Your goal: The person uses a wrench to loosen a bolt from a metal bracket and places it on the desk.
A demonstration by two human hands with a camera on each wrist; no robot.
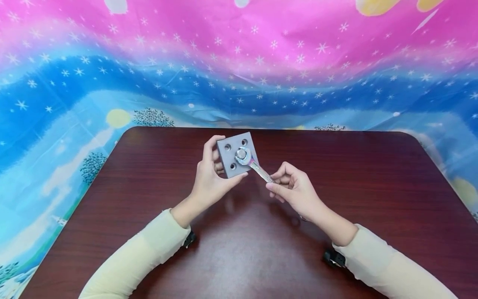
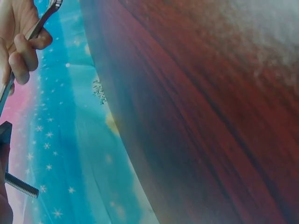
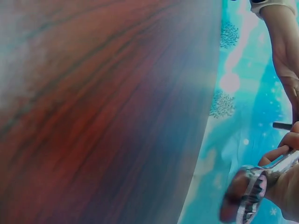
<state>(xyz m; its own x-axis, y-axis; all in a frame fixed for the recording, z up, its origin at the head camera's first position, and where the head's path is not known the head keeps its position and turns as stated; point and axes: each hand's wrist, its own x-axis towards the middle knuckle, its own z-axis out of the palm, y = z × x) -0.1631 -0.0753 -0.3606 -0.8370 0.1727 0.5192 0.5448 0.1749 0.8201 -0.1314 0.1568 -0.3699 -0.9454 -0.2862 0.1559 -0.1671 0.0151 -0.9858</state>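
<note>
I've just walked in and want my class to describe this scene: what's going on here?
A person is using a combination wrench on a bolt set in a gray block. The left hand holds the block up above the table. The right hand grips the wrench, whose open end sits around the bolt's head. The bolt's threaded shank sticks out from the block's other side.

Table (image 1: 373,174), dark red-brown, wood-grained, rounded at its far corners, with pale glare (image 1: 254,253) on top; behind it I see a pink-and-blue backdrop (image 1: 209,20) printed with snowflakes (image 1: 322,48) and trees (image 1: 93,167).
</note>
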